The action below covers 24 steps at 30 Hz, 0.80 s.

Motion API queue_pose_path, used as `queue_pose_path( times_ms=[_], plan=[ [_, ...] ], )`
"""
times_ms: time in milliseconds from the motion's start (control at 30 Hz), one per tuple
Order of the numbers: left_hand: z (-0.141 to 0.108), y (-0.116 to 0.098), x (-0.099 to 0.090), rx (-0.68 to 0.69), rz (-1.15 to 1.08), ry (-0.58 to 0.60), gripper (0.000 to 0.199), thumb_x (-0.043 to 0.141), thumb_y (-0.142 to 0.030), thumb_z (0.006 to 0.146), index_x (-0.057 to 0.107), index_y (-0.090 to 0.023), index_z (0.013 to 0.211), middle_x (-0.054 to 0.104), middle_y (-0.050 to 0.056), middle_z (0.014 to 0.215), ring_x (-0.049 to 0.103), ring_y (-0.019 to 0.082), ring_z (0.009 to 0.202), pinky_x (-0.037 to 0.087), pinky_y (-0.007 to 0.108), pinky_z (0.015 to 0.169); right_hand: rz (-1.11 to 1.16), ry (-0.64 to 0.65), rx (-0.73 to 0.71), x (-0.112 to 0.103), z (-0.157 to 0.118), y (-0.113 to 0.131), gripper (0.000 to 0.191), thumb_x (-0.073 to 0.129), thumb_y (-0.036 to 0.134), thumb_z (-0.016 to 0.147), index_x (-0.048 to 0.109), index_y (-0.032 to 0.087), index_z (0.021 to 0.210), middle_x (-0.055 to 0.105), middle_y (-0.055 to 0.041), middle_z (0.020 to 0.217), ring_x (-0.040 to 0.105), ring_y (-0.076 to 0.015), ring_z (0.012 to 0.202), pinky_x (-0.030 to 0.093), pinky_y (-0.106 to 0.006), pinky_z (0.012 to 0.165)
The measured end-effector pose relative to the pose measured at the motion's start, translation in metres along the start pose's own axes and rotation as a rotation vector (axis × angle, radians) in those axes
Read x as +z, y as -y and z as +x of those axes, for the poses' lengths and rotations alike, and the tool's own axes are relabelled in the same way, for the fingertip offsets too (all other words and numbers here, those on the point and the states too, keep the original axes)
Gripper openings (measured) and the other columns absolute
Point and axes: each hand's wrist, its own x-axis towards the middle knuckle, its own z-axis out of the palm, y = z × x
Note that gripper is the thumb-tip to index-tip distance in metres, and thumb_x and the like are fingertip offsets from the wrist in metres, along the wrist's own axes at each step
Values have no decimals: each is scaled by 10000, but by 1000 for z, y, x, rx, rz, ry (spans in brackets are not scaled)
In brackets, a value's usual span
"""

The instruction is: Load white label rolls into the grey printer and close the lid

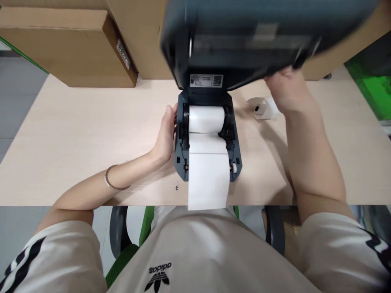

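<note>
My left hand point(166, 134) is upright against the left side of the dark label printer point(178, 156), thumb uppermost, the other fingers stretched along its wall and partly hidden behind the thumb and palm. They aren't curled into a fist, and the printer body stands just to their right, on the pale table point(76, 130).

My right hand point(284, 89) is raised higher, at the right-hand edge of the printer's lid point(262, 53), which is swung up and blurred. The lid covers my right fingertips, so I can't tell whether they're curled around its edge or only pressed to it.

Between my two hands, inside the printer, a white label roll point(206, 119) sits between black holders, to the right of my left fingers and well below and left of my right ones; neither hand touches it. Its paper strip point(208, 179) runs down toward me over the front of the printer, and its end reaches just past the near table edge.

A second white roll point(265, 109) lies on the table right of the printer, near my right wrist, apart from my fingers.
</note>
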Motion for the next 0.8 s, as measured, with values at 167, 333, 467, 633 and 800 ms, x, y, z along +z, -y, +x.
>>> queue_pose_path(
  times_ms=[167,333,467,633,800],
  plan=[
    [4,10,-21,-90,173,20,903,984,-489,892,588,-408,1699,573,40,1922,455,441,1858,464,569,1515,-98,-268,52,31,8,-4,863,681,966,983,781,371,1601,845,-79,1380,776,-320,1123,664,-618,1200],
    [5,12,-28,-92,203,11,961,878,-309,804,570,-397,1709,638,51,1851,526,431,1780,512,562,1448,-84,-206,153,43,7,-3,991,800,834,887,619,371,1744,900,-38,1305,796,-335,1286,601,-606,1309],
    [4,8,-23,-53,200,4,907,826,-261,780,645,-379,1661,678,28,1823,538,431,1762,503,528,1439,-175,-357,124,47,-12,18,663,816,718,993,659,340,1514,892,-94,1235,835,-386,1195,634,-659,1253],
    [5,1,-16,-11,216,13,789,746,-238,769,736,-298,1556,824,35,1573,592,451,1689,497,542,1440,-632,5,-144,63,-27,36,419,815,657,1009,785,330,1270,822,-133,1484,740,-472,1489,517,-742,1415],
    [7,-1,-17,4,318,9,889,690,-225,715,715,-251,1604,845,42,1526,654,437,1603,556,553,1403,-810,306,-280,77,-20,13,826,848,627,980,734,223,1692,791,-151,1624,658,-540,1614,343,-856,1476]
  ],
)
